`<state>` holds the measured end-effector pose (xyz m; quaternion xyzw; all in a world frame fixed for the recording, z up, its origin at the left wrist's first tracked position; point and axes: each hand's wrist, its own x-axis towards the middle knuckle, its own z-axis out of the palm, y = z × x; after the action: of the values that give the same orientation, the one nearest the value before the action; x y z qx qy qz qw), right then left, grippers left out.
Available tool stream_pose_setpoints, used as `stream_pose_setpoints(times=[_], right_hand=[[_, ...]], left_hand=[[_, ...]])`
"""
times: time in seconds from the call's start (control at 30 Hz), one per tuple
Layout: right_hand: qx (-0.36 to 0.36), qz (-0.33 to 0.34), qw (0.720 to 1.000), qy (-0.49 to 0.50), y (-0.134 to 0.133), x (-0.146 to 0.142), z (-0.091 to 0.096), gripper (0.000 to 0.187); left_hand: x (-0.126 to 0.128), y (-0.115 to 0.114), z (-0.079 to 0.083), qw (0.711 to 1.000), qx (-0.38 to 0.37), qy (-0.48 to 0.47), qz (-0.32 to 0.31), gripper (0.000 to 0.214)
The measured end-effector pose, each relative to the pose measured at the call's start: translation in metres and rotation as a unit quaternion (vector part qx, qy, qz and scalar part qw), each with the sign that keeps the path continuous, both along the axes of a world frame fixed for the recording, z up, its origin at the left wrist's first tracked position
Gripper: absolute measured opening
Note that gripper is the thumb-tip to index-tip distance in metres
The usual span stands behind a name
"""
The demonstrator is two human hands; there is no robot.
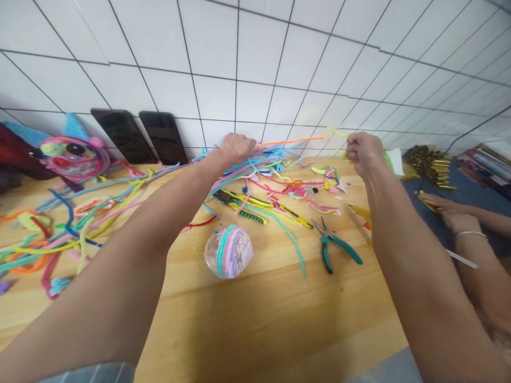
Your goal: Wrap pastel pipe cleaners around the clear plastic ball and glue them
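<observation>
My right hand (363, 150) is closed in a fist on the yellow end of an orange-and-yellow pipe cleaner (297, 141). That strand stretches level across to my left hand (238, 149), whose curled fingers press down on a heap of mostly blue pipe cleaners (261, 161) by the wall. In front of the heap lies a clear ball (228, 251) wrapped with teal, pink and lilac bands. Green-handled pliers (333, 243) rest partly spread on the table, and another pair of pliers with green-and-yellow handles (243, 209) lies under my left hand's side of the pile.
Two dark phones (163, 137) lean on the tiled wall. A decorated ball with a face and blue ears (75, 151) stands at far left among loose pipe cleaners (99, 229). At right, another person's hands (455, 213) work near gold tinsel (429, 165).
</observation>
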<state>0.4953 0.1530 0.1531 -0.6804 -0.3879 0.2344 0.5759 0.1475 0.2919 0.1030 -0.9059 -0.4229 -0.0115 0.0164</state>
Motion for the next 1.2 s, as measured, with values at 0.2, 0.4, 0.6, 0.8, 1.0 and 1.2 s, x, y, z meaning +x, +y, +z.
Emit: stream_pose_setpoints(times=[0.2, 0.4, 0.6, 0.8, 1.0, 1.2], right_hand=[[0.009, -0.06, 0.998, -0.026, -0.016, 0.008, -0.001, 0.03], [-0.011, 0.077, 0.993, -0.085, -0.028, -0.024, -0.001, 0.03], [0.002, 0.137, 0.973, -0.186, -0.041, -0.061, 0.02, 0.04], [0.065, 0.165, 0.963, -0.205, -0.068, -0.098, 0.048, 0.045], [0.039, 0.266, 0.96, -0.079, -0.12, -0.126, 0.061, 0.047], [-0.062, 0.382, 0.896, -0.217, -0.221, -0.156, 0.036, 0.053]], left_hand=[[-0.02, 0.0, -0.003, 0.998, -0.049, 0.01, 0.037, 0.073], [-0.014, -0.002, 0.013, 0.987, -0.098, -0.124, -0.02, 0.101], [0.002, -0.027, 0.05, 0.94, 0.016, -0.335, -0.059, 0.074], [0.026, -0.107, 0.09, 0.889, -0.149, -0.419, -0.11, 0.044], [0.0, -0.158, 0.103, 0.797, -0.378, -0.456, -0.115, 0.025], [-0.092, -0.252, 0.103, 0.916, -0.285, -0.255, -0.119, 0.042]])
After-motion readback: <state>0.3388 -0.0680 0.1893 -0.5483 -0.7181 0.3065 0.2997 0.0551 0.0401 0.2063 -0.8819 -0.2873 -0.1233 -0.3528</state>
